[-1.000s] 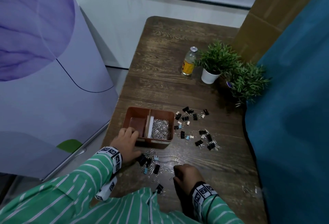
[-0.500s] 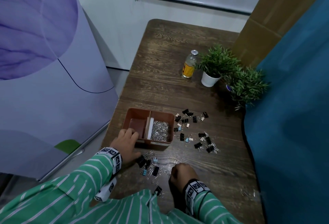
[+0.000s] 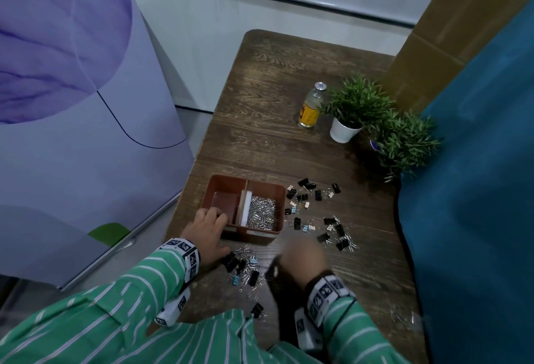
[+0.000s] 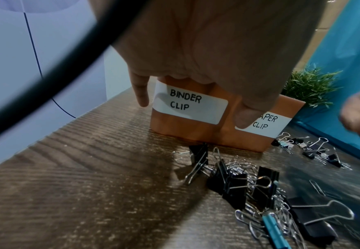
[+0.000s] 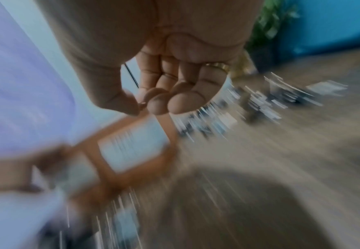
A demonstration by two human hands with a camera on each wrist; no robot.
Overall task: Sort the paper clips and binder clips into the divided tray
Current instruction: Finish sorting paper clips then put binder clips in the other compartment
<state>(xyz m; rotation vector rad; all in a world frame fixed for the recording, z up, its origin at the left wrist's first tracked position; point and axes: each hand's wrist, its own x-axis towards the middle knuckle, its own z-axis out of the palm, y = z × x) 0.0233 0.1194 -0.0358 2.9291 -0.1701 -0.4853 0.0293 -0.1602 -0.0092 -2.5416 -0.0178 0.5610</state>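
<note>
A brown divided tray [image 3: 277,190] stands near the table's left edge. Its right compartment holds a heap of silver paper clips [image 3: 261,212]; its left compartment is bare. Labels on the tray's front wall [image 4: 196,134] read BINDER CLIP and PAPER CLIP. My left hand [image 3: 212,219] grips the near-left corner, fingers over the rim and thumb on the front wall. My right hand [image 3: 303,256], blurred, hovers just in front of the tray. Its thumb and fingertips [image 5: 176,102] are pinched together, and blur hides whether anything is between them. A mixed pile of clips [image 3: 244,267] lies between my hands.
Black and pale binder clips [image 3: 318,210] lie scattered right of the tray, and one [image 3: 257,310] lies by my sleeve. A bottle [image 3: 311,109] and two potted plants [image 3: 355,106] stand further back. A blue cloth [image 3: 476,190] borders the table's right side, a fridge [image 3: 72,103] its left.
My right hand has lifted off the table by the near pile and swung up toward the tray. The left hand has stayed on the tray's corner.
</note>
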